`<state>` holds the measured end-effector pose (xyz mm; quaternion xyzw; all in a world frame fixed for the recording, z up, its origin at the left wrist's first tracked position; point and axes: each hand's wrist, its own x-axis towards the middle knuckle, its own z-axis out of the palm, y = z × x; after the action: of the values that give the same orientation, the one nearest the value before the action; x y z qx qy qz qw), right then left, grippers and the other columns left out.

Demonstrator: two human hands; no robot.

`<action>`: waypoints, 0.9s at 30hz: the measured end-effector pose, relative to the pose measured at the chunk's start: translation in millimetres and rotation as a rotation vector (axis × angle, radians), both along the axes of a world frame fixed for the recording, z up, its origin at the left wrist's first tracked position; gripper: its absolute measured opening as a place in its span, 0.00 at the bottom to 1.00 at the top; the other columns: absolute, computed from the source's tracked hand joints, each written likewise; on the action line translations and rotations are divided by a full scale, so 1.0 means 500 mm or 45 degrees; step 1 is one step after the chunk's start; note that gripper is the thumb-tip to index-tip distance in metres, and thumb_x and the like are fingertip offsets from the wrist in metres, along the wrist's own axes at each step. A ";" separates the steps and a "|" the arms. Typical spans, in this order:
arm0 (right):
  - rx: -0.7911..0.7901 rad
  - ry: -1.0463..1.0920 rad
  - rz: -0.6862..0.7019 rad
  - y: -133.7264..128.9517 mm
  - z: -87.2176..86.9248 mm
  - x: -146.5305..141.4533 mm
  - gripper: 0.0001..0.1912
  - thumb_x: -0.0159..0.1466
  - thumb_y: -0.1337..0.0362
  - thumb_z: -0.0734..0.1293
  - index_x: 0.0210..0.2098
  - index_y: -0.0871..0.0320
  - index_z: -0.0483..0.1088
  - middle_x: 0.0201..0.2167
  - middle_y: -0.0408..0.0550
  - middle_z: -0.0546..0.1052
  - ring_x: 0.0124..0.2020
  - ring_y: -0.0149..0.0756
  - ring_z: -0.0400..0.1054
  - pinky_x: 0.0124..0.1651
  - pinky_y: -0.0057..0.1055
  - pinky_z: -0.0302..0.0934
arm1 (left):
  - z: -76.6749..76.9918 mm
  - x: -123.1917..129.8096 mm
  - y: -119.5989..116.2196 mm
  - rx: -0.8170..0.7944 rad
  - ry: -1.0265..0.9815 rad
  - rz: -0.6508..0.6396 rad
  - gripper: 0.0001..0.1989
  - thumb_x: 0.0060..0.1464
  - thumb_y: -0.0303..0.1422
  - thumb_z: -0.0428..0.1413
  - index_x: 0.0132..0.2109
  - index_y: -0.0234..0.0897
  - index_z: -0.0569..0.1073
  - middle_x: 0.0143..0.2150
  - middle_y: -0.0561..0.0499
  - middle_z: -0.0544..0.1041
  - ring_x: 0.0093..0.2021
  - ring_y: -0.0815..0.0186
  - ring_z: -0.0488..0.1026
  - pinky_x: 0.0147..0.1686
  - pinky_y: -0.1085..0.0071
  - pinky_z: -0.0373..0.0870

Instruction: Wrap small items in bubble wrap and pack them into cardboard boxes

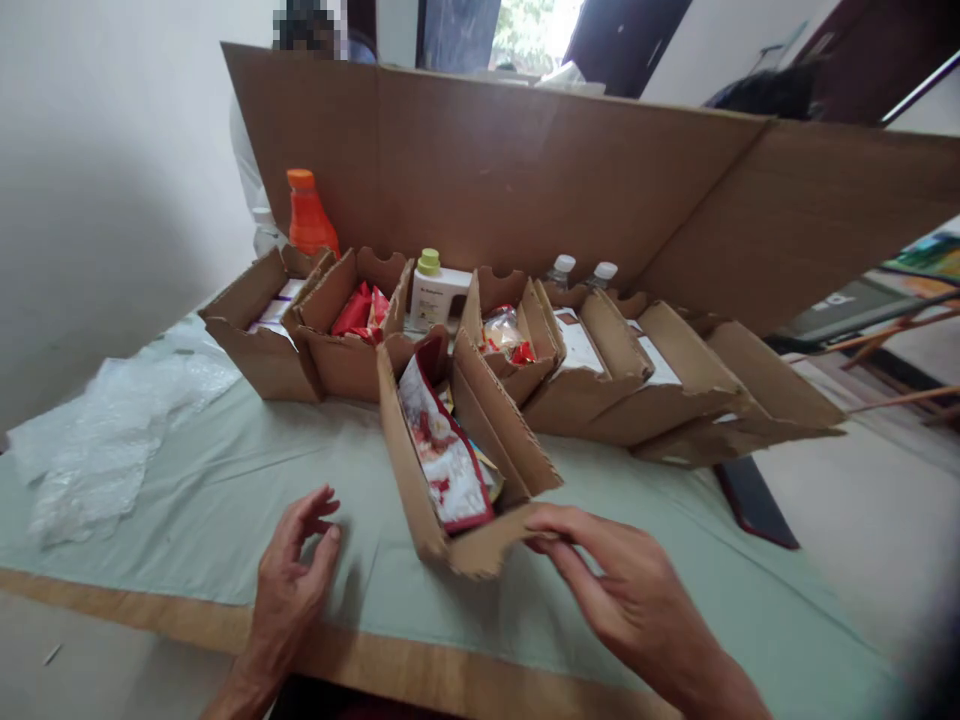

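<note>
Where the right hand (631, 582) pinches, the box (480, 550) points lengthwise nearward.

white bottle (424, 297), green-capped, back row: dark print on the front. top line starts with "be", looks like; rest of that line too small to call. finer lines below it unreadable. dark panel (823, 322), far right: pale lettering, too blurred to read.
</note>
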<state>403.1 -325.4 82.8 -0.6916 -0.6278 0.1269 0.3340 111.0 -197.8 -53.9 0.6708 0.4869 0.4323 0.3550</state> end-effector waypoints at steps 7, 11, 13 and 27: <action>0.080 0.371 -0.644 -0.239 -0.100 0.101 0.42 0.56 0.44 0.75 0.66 0.50 0.68 0.52 0.58 0.81 0.48 0.51 0.80 0.48 0.43 0.77 | 0.016 0.048 -0.056 -0.018 0.070 -0.360 0.38 0.57 0.39 0.61 0.72 0.40 0.60 0.70 0.39 0.68 0.66 0.50 0.70 0.63 0.51 0.71; -0.245 0.358 -0.525 -0.246 -0.171 0.039 0.36 0.50 0.41 0.77 0.53 0.52 0.79 0.47 0.57 0.83 0.53 0.61 0.77 0.57 0.55 0.72 | 0.014 0.071 -0.093 -0.148 0.168 -0.466 0.23 0.55 0.42 0.59 0.55 0.37 0.76 0.52 0.41 0.80 0.56 0.48 0.76 0.58 0.50 0.75; -0.293 0.340 -0.523 -0.211 -0.190 0.014 0.28 0.54 0.41 0.73 0.47 0.50 0.82 0.44 0.54 0.84 0.55 0.62 0.75 0.63 0.59 0.67 | 0.011 0.088 -0.099 -0.197 0.168 -0.419 0.17 0.55 0.44 0.58 0.46 0.37 0.78 0.44 0.43 0.82 0.48 0.50 0.79 0.49 0.55 0.79; 0.044 0.191 -0.845 -0.051 -0.303 0.163 0.32 0.62 0.39 0.65 0.50 0.60 0.73 0.41 0.59 0.81 0.41 0.51 0.76 0.46 0.45 0.70 | -0.038 0.271 0.038 -0.014 0.129 -0.635 0.36 0.58 0.32 0.53 0.72 0.32 0.58 0.69 0.35 0.68 0.69 0.49 0.65 0.68 0.49 0.62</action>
<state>484.4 -350.7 -68.7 -0.8412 -0.3443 0.0511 0.4138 246.5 -178.7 -72.9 0.7890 0.3258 0.2947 0.4295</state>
